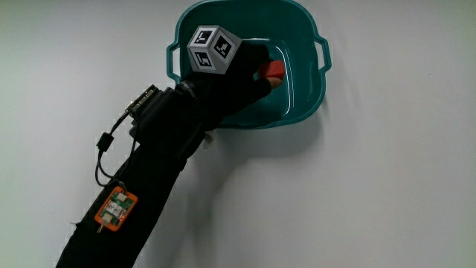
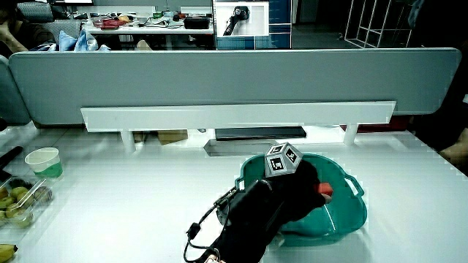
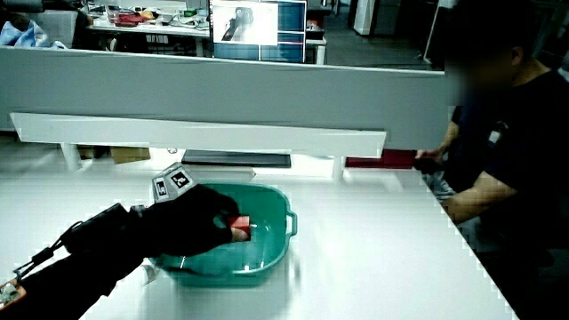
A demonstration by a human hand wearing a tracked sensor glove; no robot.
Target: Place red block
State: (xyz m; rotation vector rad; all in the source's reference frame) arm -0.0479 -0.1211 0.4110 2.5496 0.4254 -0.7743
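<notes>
A teal plastic tub (image 1: pixel 301 30) with two handles stands on the white table (image 1: pixel 387 186). My gloved hand (image 1: pixel 242 74) reaches over the tub's rim and into it, the patterned cube (image 1: pixel 212 48) on its back. Its fingers are curled around a small red block (image 1: pixel 273 71), held inside the tub just above its floor. In both side views the red block (image 2: pixel 326 191) (image 3: pixel 241 225) peeks out past the fingertips within the tub (image 2: pixel 351 212) (image 3: pixel 267 253). The forearm (image 1: pixel 141 179) stretches from the tub toward the person.
A paper cup (image 2: pixel 44 162) and a tray of green fruit (image 2: pixel 18 201) sit at the table's edge in a side view. A low grey partition (image 2: pixel 234 77) bounds the table.
</notes>
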